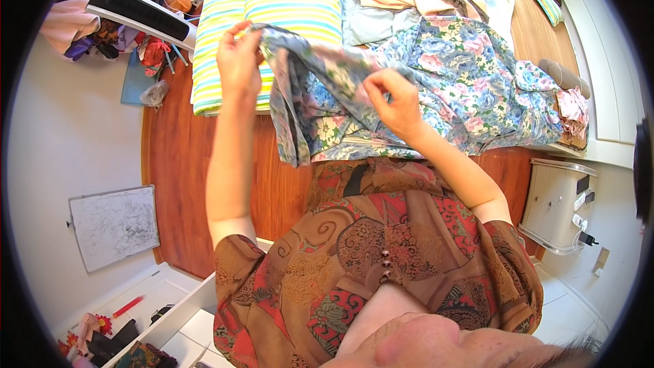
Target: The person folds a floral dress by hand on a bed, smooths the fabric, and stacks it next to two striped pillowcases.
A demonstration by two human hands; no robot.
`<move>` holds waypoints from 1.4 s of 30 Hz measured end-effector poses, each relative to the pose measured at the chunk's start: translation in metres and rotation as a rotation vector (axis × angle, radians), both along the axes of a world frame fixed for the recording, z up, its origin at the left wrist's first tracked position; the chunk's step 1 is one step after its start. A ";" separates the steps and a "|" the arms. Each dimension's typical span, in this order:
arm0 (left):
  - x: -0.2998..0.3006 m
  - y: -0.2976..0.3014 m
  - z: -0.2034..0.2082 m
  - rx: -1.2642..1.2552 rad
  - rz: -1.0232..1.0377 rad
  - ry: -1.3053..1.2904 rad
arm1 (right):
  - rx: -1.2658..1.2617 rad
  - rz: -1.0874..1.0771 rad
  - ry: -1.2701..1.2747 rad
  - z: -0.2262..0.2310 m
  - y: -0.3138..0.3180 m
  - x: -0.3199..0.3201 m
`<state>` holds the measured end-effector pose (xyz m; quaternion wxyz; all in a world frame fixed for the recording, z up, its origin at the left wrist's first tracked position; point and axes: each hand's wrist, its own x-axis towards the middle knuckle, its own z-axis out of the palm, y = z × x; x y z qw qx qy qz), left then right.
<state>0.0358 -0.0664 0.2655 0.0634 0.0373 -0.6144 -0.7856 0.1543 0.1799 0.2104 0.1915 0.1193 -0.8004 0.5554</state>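
1. The grip of the left hand (240,61) pinches an edge of the flowery cloth (463,82).
2. The grip of the right hand (400,103) pinches it too.
3. Most of it lies on the bed (538,34), near striped bedding (293,1).

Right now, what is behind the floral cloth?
Striped bedding shows behind the raised left end of the floral cloth; pale blue fabric shows past the cloth's upper edge. Whatever its spread part covers is hidden.
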 end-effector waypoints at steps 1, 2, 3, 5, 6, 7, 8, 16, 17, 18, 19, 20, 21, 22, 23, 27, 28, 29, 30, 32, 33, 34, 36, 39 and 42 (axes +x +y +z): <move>-0.018 -0.006 0.006 0.087 0.003 0.007 | 0.127 0.066 0.003 -0.009 0.005 0.006; -0.040 -0.024 0.005 0.104 -0.025 0.028 | 0.161 0.164 -0.028 -0.028 0.008 0.012; -0.054 -0.023 0.014 0.101 0.034 0.012 | 0.161 0.149 -0.031 -0.057 0.017 0.017; -0.081 -0.033 0.026 0.099 0.068 0.054 | 0.514 0.372 -0.224 -0.119 0.040 0.033; -0.089 -0.056 0.034 0.099 0.101 0.071 | 0.508 0.391 -0.216 -0.143 0.049 0.041; -0.103 -0.072 0.035 0.108 0.115 0.079 | 0.578 0.425 -0.327 -0.167 0.064 0.051; -0.116 -0.086 0.035 0.125 0.130 0.074 | 0.646 0.464 -0.440 -0.180 0.072 0.058; -0.171 -0.156 0.026 0.102 0.267 -0.023 | 0.832 0.304 -0.630 -0.204 0.090 0.081; -0.171 -0.193 0.027 0.081 0.224 -0.092 | 0.742 0.309 -0.630 -0.197 0.089 0.077; -0.173 -0.204 0.025 0.075 0.251 -0.089 | 0.654 0.288 -0.649 -0.188 0.095 0.075; -0.170 -0.207 0.022 0.069 0.277 -0.080 | 0.654 0.272 -0.659 -0.174 0.105 0.075; -0.166 -0.211 0.018 0.066 0.303 -0.073 | 0.607 0.345 -0.658 -0.158 0.119 0.076; -0.159 -0.215 0.018 0.058 0.326 -0.062 | 0.560 0.420 -0.651 -0.138 0.133 0.076; -0.153 -0.221 0.019 0.051 0.349 -0.052 | 0.531 0.370 -0.624 -0.119 0.151 0.075; -0.146 -0.228 0.021 0.041 0.369 -0.045 | 0.500 0.323 -0.598 -0.098 0.169 0.072; -0.109 -0.261 0.014 -0.010 0.461 -0.036 | 0.774 0.239 -0.798 -0.019 0.207 0.058; -0.106 -0.261 0.012 -0.007 0.427 -0.045 | 0.973 0.241 -0.850 -0.028 0.209 0.063; -0.100 -0.261 0.006 0.020 0.464 -0.054 | 1.108 0.335 -0.996 -0.041 0.210 0.068; -0.089 -0.288 0.002 0.023 0.459 -0.035 | 1.116 0.464 -1.018 -0.057 0.212 0.072; -0.075 -0.312 -0.012 0.042 0.465 -0.029 | 1.037 0.635 -1.082 -0.094 0.224 0.077; -0.070 -0.307 -0.020 0.053 0.478 -0.044 | 1.039 0.635 -1.095 -0.097 0.224 0.068; -0.059 -0.326 -0.017 0.067 0.460 -0.114 | 0.821 0.522 -0.994 -0.099 0.215 0.052; -0.046 -0.323 -0.029 0.059 0.495 -0.123 | 0.660 0.338 -0.683 -0.110 0.192 0.028; -0.040 -0.317 -0.019 0.046 0.544 -0.108 | 0.856 0.197 -0.396 -0.136 0.130 0.004; -0.043 -0.287 -0.016 0.094 0.522 -0.110 | 1.031 0.176 -0.489 -0.163 0.100 -0.010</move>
